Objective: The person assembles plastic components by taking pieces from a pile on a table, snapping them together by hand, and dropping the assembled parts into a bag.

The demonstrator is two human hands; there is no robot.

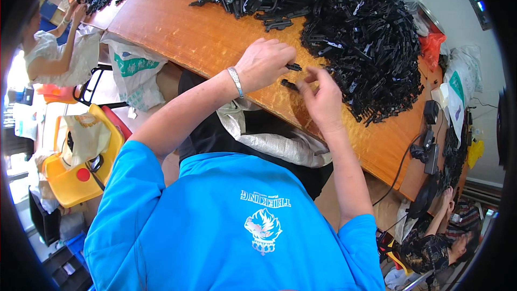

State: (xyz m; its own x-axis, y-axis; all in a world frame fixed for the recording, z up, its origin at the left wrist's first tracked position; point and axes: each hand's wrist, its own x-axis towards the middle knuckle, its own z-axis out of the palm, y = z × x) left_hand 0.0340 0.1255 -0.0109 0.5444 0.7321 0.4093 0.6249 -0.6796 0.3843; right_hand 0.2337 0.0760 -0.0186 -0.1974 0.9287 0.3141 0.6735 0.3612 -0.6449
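Both hands are above the wooden table (183, 27), near its front edge. Left hand (264, 63): fingers closed on a small black part (294, 67), its end projecting past the fingertips; silver bracelet (235, 82) at the wrist. Right hand (324, 99): thumb and forefinger extended, just beside the left; a dark piece (289, 84) lies at the thumb side, and whether it is gripped cannot be told. A large pile of black parts (361, 48) covers the table ahead and to the right. A whitish woven sack (274, 150) sits below the table edge. 1 co-worker (51, 62) is visible at far left
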